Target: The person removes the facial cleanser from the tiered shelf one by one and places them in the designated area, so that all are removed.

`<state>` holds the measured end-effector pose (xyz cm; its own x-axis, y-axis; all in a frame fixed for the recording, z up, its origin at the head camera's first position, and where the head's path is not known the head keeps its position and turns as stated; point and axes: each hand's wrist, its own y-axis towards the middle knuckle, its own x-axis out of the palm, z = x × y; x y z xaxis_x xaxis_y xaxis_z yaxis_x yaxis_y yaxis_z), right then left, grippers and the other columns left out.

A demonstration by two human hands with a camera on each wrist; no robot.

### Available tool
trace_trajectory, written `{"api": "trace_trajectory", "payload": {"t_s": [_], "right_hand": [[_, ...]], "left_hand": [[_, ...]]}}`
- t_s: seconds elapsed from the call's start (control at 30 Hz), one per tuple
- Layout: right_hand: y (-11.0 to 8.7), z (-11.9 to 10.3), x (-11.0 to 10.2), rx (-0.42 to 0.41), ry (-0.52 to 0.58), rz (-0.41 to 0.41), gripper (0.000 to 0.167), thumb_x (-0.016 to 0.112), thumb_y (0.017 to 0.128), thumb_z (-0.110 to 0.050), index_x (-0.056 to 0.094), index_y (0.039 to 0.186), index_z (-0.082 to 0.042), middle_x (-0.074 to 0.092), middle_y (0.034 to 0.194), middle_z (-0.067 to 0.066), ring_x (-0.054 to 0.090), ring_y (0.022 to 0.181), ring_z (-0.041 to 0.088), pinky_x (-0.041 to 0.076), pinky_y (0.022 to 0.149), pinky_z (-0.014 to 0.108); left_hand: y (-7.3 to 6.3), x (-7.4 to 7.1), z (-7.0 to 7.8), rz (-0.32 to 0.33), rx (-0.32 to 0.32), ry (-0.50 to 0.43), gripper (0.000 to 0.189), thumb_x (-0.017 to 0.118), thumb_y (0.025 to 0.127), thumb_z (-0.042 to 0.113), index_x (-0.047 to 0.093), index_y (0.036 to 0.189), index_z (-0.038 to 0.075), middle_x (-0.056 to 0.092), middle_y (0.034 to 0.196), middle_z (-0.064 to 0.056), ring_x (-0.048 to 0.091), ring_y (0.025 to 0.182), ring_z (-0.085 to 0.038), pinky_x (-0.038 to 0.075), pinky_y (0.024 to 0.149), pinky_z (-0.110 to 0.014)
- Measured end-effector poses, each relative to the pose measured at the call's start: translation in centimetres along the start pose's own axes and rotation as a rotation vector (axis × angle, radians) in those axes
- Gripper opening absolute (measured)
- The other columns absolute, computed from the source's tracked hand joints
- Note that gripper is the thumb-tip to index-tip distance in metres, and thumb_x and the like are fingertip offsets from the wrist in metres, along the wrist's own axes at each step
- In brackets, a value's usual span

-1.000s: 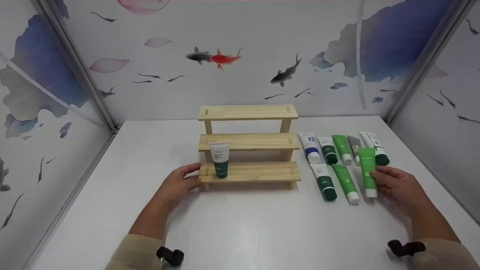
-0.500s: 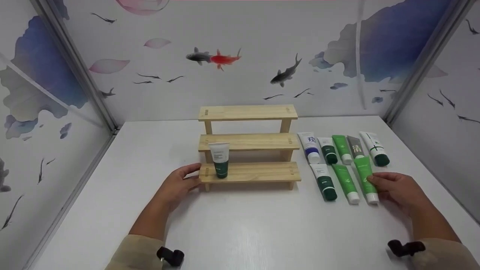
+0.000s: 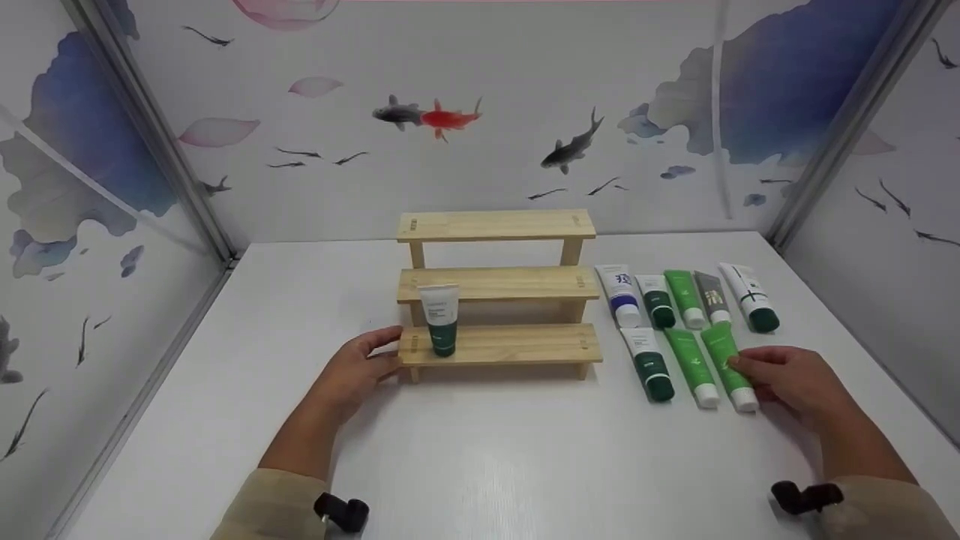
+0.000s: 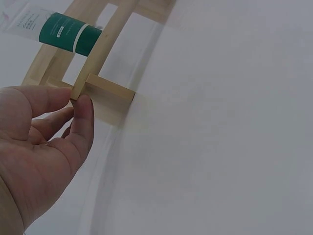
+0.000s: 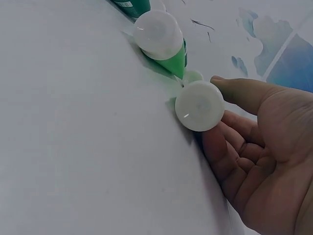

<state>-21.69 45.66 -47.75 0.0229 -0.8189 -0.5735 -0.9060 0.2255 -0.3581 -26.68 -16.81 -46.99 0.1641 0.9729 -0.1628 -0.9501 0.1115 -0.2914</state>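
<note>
My left hand (image 3: 361, 371) pinches the left end of the lowest board of a three-step wooden display rack (image 3: 517, 345), thumb above and fingers beneath in the left wrist view. On that board, near its left end, a white and dark green tube (image 3: 442, 319) stands upright on its cap. My right hand (image 3: 791, 379) holds a green squeeze tube (image 3: 726, 360) by its right side, between thumb and fingers. That tube lies slanted low at the table, its white cap (image 5: 199, 106) facing the right wrist camera. Just left of it lies a matching green tube (image 3: 691, 367).
Another white and dark green tube (image 3: 649, 365) lies at the left of the front row. Behind lie several more, among them a white and blue tube (image 3: 619, 295) and a grey tube (image 3: 712, 298). Printed walls enclose the white table (image 3: 480, 457) at the back and sides.
My right hand has lowered the green tube from in front of the grey one down beside its match and tilted it parallel to it. The left hand and rack have stayed still.
</note>
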Motion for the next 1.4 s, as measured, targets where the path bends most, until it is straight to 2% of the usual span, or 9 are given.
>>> {"api": "trace_trajectory", "payload": {"t_s": [0.1,0.27,0.33,0.5,0.7,1.03,1.2,1.3,1.4], "right_hand": [[-0.1,0.0,-0.1,0.008,-0.022,0.006,0.091,0.076,0.092,-0.064,0.053,0.153,0.0,0.07,0.13,0.01,0.07,0.096,0.012,0.062,0.079,0.025],[0.0,0.3,-0.5,0.015,-0.052,0.023,0.089,0.074,0.093,-0.065,0.055,0.152,-0.001,0.072,0.11,0.001,0.066,0.093,0.018,0.061,0.076,0.028],[0.1,0.5,-0.7,0.02,-0.046,0.027,0.087,0.074,0.094,-0.063,0.055,0.152,0.0,0.072,0.107,0.0,0.066,0.092,0.018,0.062,0.076,0.029],[0.1,0.7,-0.9,0.038,0.004,0.026,0.085,0.075,0.095,-0.059,0.054,0.153,-0.001,0.073,0.109,-0.003,0.07,0.09,0.014,0.063,0.077,0.027],[0.2,0.7,-0.8,0.014,0.079,0.034,0.08,0.078,0.095,-0.052,0.055,0.153,-0.002,0.072,0.105,-0.013,0.073,0.09,0.006,0.064,0.081,0.024],[0.2,0.6,-0.8,0.03,0.058,0.054,0.084,0.076,0.094,-0.058,0.054,0.155,-0.005,0.07,0.126,-0.002,0.072,0.096,0.005,0.062,0.083,0.021],[-0.2,-0.1,-0.5,0.039,0.063,0.135,0.084,0.072,0.095,-0.064,0.053,0.156,-0.01,0.064,0.135,0.005,0.069,0.098,0.009,0.062,0.081,0.02],[-0.6,-0.9,0.1,-0.008,0.11,0.211,0.077,0.071,0.096,-0.063,0.058,0.152,-0.012,0.061,0.129,0.001,0.066,0.096,0.01,0.062,0.08,0.02],[-1.1,-2.0,1.1,-0.082,0.157,0.253,0.068,0.072,0.097,-0.059,0.063,0.147,-0.014,0.06,0.121,-0.003,0.066,0.095,0.01,0.062,0.081,0.02]], "left_hand": [[-0.1,0.0,0.1,0.001,-0.004,-0.002,0.052,0.064,0.104,0.008,0.057,0.155,0.018,0.045,0.168,-0.005,0.062,0.142,-0.024,0.05,0.121,-0.044],[-0.2,0.0,0.2,-0.002,-0.003,-0.017,0.053,0.064,0.104,0.006,0.056,0.155,0.017,0.045,0.168,-0.007,0.062,0.142,-0.025,0.05,0.121,-0.043],[-0.2,0.0,0.3,-0.003,-0.001,-0.022,0.053,0.065,0.104,0.006,0.056,0.155,0.016,0.044,0.169,-0.007,0.061,0.142,-0.026,0.05,0.121,-0.044],[-0.2,0.0,0.2,-0.009,0.002,-0.028,0.054,0.065,0.103,0.006,0.055,0.156,0.016,0.043,0.169,-0.007,0.06,0.143,-0.026,0.049,0.122,-0.044],[-0.2,-0.1,0.1,-0.028,0.022,-0.039,0.054,0.061,0.105,0.007,0.052,0.158,0.015,0.048,0.165,-0.01,0.062,0.141,-0.027,0.048,0.122,-0.045],[0.0,0.0,-0.1,-0.015,0.007,-0.025,0.052,0.067,0.104,0.013,0.057,0.155,0.018,0.049,0.165,-0.005,0.064,0.139,-0.023,0.05,0.121,-0.044],[0.0,0.0,-0.1,-0.014,0.004,-0.01,0.053,0.065,0.104,0.012,0.055,0.156,0.019,0.047,0.167,-0.005,0.062,0.141,-0.023,0.05,0.121,-0.044],[0.0,0.0,0.0,-0.012,-0.003,-0.004,0.053,0.064,0.105,0.011,0.055,0.156,0.019,0.047,0.167,-0.005,0.062,0.142,-0.023,0.05,0.121,-0.044],[0.0,-0.1,0.1,-0.011,-0.009,0.002,0.053,0.063,0.105,0.01,0.055,0.156,0.019,0.048,0.166,-0.004,0.062,0.141,-0.023,0.049,0.121,-0.044]]}}
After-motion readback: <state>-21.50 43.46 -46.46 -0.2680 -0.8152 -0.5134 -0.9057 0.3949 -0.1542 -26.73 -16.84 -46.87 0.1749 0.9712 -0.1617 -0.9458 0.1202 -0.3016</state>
